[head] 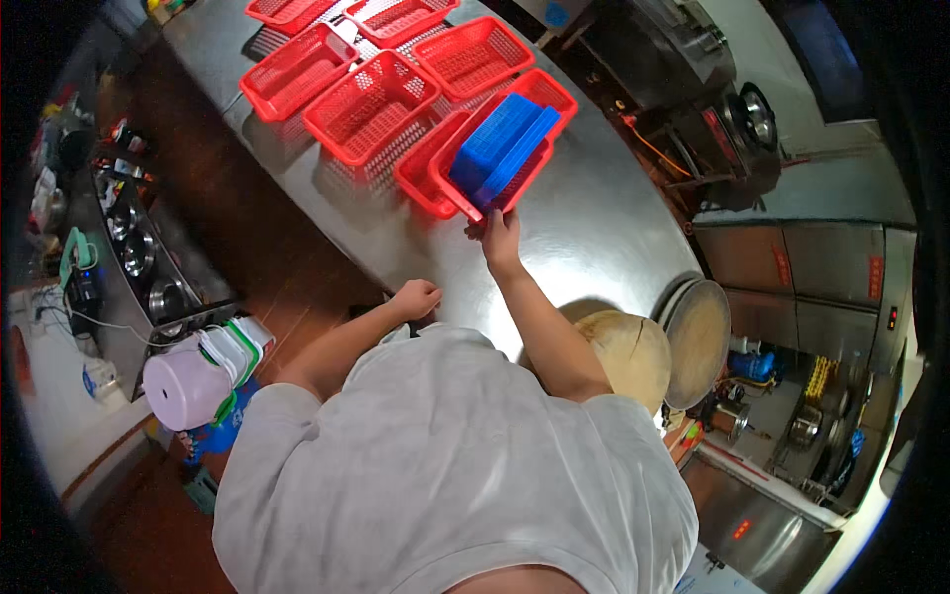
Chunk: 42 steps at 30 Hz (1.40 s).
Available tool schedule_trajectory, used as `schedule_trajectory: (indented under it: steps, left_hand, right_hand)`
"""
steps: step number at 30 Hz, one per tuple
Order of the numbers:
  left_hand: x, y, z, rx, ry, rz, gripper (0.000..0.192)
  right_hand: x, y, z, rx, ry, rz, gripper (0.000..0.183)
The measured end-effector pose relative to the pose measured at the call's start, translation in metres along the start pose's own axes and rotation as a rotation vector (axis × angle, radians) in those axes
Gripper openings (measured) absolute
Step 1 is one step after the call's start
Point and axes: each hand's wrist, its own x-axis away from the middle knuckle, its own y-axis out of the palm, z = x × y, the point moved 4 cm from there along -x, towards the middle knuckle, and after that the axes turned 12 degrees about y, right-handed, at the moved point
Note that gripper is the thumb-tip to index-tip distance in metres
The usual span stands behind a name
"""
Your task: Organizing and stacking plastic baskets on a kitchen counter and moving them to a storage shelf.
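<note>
My right hand (499, 236) grips the near rim of a red plastic basket (439, 165), with the fingertips partly hidden at the rim. Blue plastic baskets (499, 141), stacked together, lie inside it. This red basket overlaps other red baskets on the stainless steel table (594, 215). Beyond and to the left, several more perforated red baskets stand apart, among them a deep one (371, 108). Near my body, at the table's left edge, my left hand (417, 299) is loosely curled; whether its fingers hold anything is not visible.
A round wooden chopping block (627, 356) and a round board (698, 345) stand at the right, near my arm. On the left are a lilac bucket (185, 390) and a counter with metal bowls (167, 299). Steel cabinets (835, 260) line the right side.
</note>
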Motion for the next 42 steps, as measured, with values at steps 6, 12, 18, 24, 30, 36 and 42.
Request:
schedule_trajectory:
  steps: [6, 12, 18, 24, 30, 36, 42]
  left_hand:
    - [0.032, -0.077, -0.034, -0.153, -0.118, 0.336, 0.044]
    - [0.038, -0.135, -0.053, -0.116, -0.269, 0.496, 0.048]
    - [0.013, -0.166, -0.045, -0.035, -0.353, 0.299, 0.057]
    - [-0.014, -0.171, -0.081, 0.217, -0.551, 0.010, 0.082]
    - [-0.017, -0.179, -0.104, 0.145, -0.488, 0.039, 0.085]
    - [-0.007, -0.186, -0.055, 0.088, -0.448, 0.181, 0.077]
    - [-0.006, -0.186, -0.043, 0.090, -0.567, 0.089, 0.077]
  right_hand:
    - [-0.014, 0.027, 0.038, 0.428, -0.105, 0.230, 0.034]
    - [-0.012, -0.024, 0.083, 0.786, 0.079, 0.394, 0.049]
    - [0.041, -0.045, 0.112, 0.209, 0.124, 0.103, 0.033]
    - [0.068, -0.055, 0.079, 0.057, 0.191, 0.110, 0.030]
    - [-0.035, -0.057, -0.036, 0.030, -0.152, 0.187, 0.038]
    - [-0.157, -0.055, -0.111, -0.167, -0.019, 0.313, 0.023]
    - [-0.191, -0.075, -0.073, 0.573, -0.235, 0.647, 0.038]
